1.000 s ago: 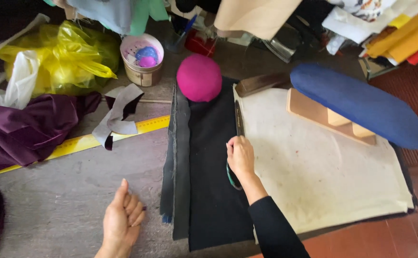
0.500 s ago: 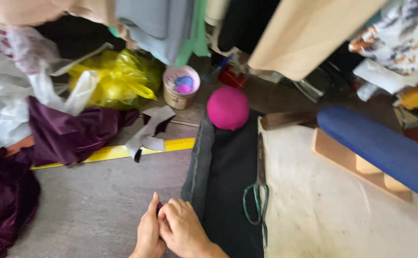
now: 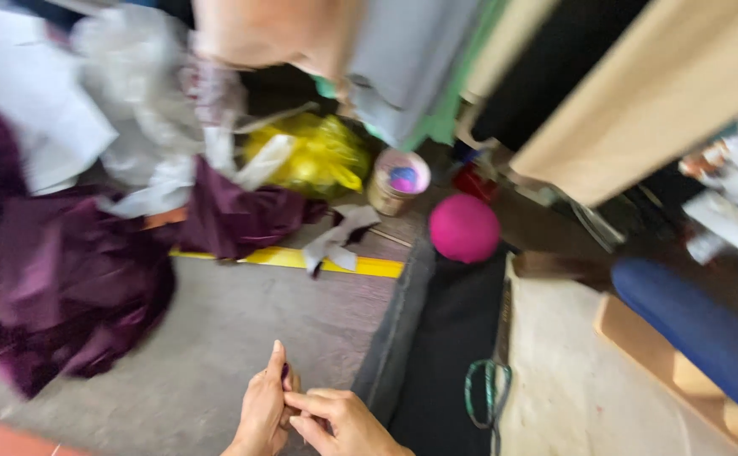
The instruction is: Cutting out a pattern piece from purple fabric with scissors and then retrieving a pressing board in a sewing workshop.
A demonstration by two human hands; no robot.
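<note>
Head view shows the left hand [image 3: 263, 409] and right hand [image 3: 343, 422] meeting low over the grey surface [image 3: 217, 329], fingers pressed together, pinching something small and dark that I cannot make out. Being so tiny, it could slip and vanish against the black cloth [image 3: 449, 338] just beside them. Green-handled scissors [image 3: 487, 393] lie on that cloth.
</note>
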